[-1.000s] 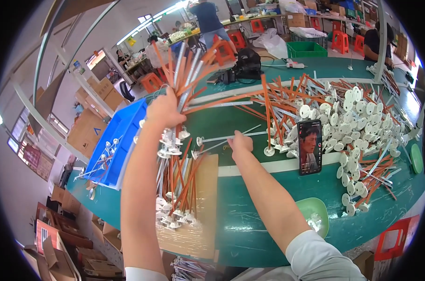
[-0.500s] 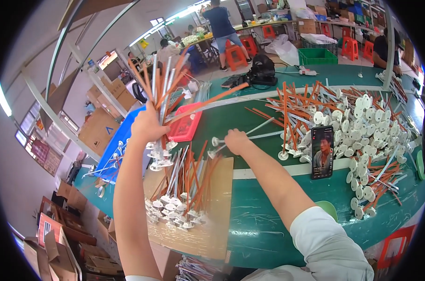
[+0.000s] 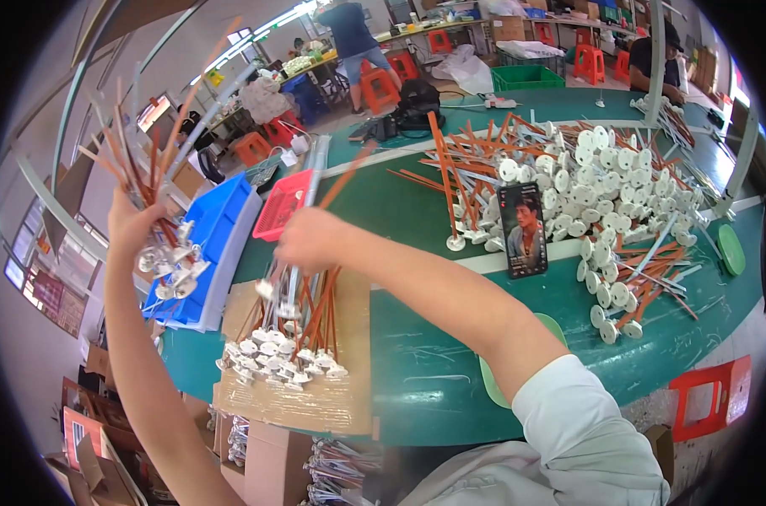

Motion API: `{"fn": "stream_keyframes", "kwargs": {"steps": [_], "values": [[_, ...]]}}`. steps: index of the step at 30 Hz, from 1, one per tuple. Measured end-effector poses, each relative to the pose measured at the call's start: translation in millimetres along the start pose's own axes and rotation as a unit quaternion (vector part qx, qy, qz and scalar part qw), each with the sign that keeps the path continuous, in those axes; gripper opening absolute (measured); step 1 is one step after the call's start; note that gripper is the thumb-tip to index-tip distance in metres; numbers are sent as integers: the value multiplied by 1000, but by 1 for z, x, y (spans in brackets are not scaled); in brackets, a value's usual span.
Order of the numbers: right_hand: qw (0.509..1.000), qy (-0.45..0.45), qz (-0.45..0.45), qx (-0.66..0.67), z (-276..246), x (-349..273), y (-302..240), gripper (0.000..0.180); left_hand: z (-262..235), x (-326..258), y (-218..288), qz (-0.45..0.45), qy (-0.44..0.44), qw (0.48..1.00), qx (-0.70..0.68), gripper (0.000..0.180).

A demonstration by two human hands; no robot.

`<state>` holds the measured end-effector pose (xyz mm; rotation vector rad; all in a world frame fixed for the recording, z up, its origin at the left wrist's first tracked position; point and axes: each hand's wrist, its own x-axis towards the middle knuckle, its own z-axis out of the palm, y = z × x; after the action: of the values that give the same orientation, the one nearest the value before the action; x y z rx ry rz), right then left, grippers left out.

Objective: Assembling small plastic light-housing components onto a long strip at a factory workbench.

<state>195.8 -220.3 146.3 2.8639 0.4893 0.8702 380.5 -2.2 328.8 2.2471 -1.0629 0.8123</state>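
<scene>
Holding: the left hand (image 3: 134,228), raised at about 9 o'clock, is clenched around a bundle of orange and grey rods (image 3: 151,169) with white disc ends hanging just below the fist.
Right hand: the right hand (image 3: 311,240) is at the centre, closed on a single rod (image 3: 332,181) that slants up toward 12 o'clock; motion blur hides the fingers.
Change: half a second ago the right hand was stretched out to the loose heap on the counter; it has come back over the cardboard sheet (image 3: 349,405), and the left hand's bundle has swung further toward 9 o'clock.
Sorted pile: rods with white discs (image 3: 286,354) lie in a fan on the cardboard, discs toward 6 o'clock, just below the right hand.
Counter: the green counter (image 3: 434,371) carries a large heap of white-disc rods (image 3: 602,194) at 2 o'clock, with a phone (image 3: 522,230) propped before it.
Bins: a blue bin (image 3: 218,244) and a red basket (image 3: 280,204) sit at 10 o'clock.
Room: a workshop; orange stools (image 3: 383,80) and another person (image 3: 349,38) stand at 12 o'clock.
</scene>
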Motion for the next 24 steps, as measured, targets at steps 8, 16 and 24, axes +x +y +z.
{"fn": "stream_keyframes", "kwargs": {"steps": [8,16,24], "values": [[937,-303,62,-164,15,-33,-7,15,-19,-40,16,-44,-53,978,-199,42],[812,-408,252,-331,-26,-125,87,20,19,-102,79,-39,-58,901,-428,36],[766,-446,-18,-463,-80,-136,35,16,94,-225,163,-102,-80,806,-577,70]]}}
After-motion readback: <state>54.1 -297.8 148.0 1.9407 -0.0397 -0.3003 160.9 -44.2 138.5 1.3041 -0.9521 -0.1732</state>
